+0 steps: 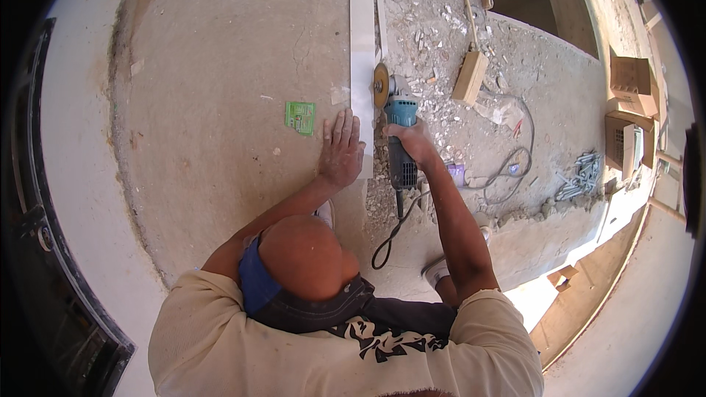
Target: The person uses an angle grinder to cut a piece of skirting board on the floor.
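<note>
My right hand (413, 141) is wrapped round the body of a teal and black angle grinder (401, 112). Its round, yellowish-brown disc (380, 86) stands on edge at the right side of a long white strip (361, 44); whether the disc touches the strip I cannot tell. The strip lies on the floor, running away from me. My left hand (341, 148) rests flat, fingers stretched forward, on the floor and the strip's left edge near its close end. A dark cord (399, 213) leaves the grinder's rear and loops to the right.
Broken chips and rubble (419, 37) litter the floor right of the strip. A green packet (300, 117) lies left of my left hand. Farther right are a wooden block (470, 78) with a cord, a pile of grey metal pieces (581, 176) and cardboard boxes (631, 87).
</note>
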The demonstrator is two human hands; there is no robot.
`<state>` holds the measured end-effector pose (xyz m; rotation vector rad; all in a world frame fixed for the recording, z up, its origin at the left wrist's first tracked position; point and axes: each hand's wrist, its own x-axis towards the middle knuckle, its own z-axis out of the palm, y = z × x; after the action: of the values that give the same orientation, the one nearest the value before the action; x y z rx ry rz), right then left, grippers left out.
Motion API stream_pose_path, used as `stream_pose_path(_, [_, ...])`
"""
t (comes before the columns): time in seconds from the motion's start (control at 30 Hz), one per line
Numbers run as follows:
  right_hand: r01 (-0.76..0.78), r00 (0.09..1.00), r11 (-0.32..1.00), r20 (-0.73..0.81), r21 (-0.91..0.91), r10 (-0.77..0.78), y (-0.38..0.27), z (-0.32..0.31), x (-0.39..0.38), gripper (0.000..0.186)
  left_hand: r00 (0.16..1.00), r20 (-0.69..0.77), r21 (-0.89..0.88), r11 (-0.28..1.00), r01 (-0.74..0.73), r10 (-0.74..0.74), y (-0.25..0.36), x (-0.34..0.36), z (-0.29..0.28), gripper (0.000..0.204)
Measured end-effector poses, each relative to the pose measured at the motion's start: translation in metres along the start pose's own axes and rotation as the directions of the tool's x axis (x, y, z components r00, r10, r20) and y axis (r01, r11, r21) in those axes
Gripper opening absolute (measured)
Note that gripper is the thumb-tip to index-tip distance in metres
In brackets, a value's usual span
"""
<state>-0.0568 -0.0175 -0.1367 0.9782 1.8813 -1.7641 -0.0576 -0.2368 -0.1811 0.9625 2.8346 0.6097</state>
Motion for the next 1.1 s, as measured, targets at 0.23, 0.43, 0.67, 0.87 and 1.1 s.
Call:
stream_pose_path(0.23, [0.019,1.000,1.000,0.007,0.017,-0.019,0.001,0.000,0.004,0.035,1.000,-0.018,0.002,1.000,-0.008,0.008,0.000,0.000,-0.001,0.072])
stream_pose_path(0.43, [0.019,1.000,1.000,0.012,0.006,-0.019,-0.002,0.000,0.005,0.033,1.000,-0.020,0.000,1.000,-0.007,0.007,0.000,0.000,-0.002,0.072])
stream_pose_path(0.67, [-0.010,1.000,1.000,0.003,-0.020,0.010,-0.017,0.001,0.000,0.031,1.000,-0.011,0.005,1.000,-0.009,0.009,-0.001,-0.001,-0.002,0.072])
stream_pose_path(0.87, [-0.006,1.000,1.000,0.006,-0.023,0.006,-0.020,0.000,-0.001,0.031,1.000,-0.014,-0.001,1.000,-0.012,0.012,0.000,-0.001,-0.004,0.073])
stream_pose_path(1.1, [-0.042,0.999,0.999,0.015,0.016,0.042,-0.022,0.001,-0.001,0.032,1.000,-0.005,-0.002,1.000,-0.010,0.010,-0.001,-0.001,-0.005,0.073])
